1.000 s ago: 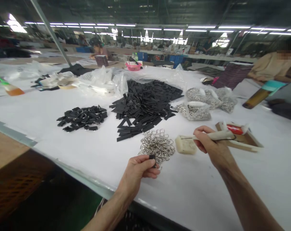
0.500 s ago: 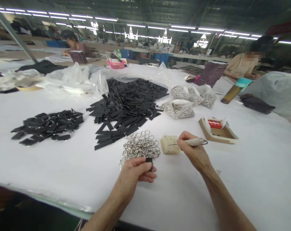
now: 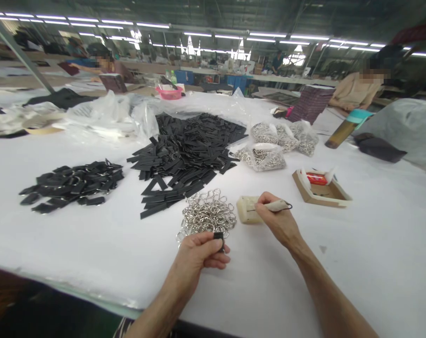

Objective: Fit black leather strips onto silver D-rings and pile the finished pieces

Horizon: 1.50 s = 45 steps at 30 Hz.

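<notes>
My left hand [image 3: 198,256] pinches a small folded black strip [image 3: 218,236] between thumb and fingers, at the near edge of a pile of silver metal rings [image 3: 209,214]. In my right hand [image 3: 279,226] is a slim tool with a pale handle [image 3: 277,205], gripped like a pen. Its thin dark tip points left, over a yellowish block-shaped object [image 3: 245,209]; whether it touches the block I cannot tell. A large heap of flat black strips [image 3: 195,145] lies beyond the rings. Folded black pieces with rings [image 3: 75,183] form a smaller pile at left.
Several clear bags of rings [image 3: 265,157] stand behind the block. A cardboard tray [image 3: 325,201] with a red item [image 3: 315,178] sits at right, near a teal-lidded bottle [image 3: 348,129]. Clear plastic bags [image 3: 110,115] lie back left. Two co-workers sit across the table [image 3: 135,263].
My right hand has shifted slightly left with the tool, its tip staying over the block. The left hand keeps the black strip in nearly the same place. The view has shifted a little.
</notes>
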Available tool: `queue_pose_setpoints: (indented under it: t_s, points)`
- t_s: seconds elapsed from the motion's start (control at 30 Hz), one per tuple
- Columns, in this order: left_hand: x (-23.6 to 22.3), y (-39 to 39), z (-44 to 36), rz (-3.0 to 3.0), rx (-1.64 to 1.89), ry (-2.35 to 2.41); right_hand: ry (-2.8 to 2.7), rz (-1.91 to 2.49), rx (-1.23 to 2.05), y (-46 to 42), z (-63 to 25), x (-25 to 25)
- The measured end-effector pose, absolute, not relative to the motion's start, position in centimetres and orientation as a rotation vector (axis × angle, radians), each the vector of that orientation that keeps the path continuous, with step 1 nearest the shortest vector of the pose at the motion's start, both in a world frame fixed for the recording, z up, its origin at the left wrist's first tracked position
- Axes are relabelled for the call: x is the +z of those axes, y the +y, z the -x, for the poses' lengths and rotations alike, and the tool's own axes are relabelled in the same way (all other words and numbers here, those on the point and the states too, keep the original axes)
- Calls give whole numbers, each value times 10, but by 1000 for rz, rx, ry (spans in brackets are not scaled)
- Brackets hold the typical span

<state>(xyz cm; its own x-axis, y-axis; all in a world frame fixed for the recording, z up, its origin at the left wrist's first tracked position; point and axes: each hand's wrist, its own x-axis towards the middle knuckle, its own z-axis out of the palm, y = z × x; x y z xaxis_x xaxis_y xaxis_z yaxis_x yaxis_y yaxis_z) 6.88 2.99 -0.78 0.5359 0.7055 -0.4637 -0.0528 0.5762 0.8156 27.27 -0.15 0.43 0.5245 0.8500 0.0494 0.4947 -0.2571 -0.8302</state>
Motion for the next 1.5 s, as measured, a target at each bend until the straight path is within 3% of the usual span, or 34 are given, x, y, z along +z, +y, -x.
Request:
queue_pose_setpoints:
  t_s: [0.2,0.43,0.57,1.5]
  points:
    - [-6,28,-66,-858,541,891,-1047,1808,544,-8,-277,15]
    - [0,21,-69,-915,558,883,-907,1268,1087,-17,-259,24]
    - [2,19,-69,-926,550,894,-918,1155,1222,-18,-245,25]
    - [-2,15,-64,-874,527,819,-992,1201,1292,-14,-239,9]
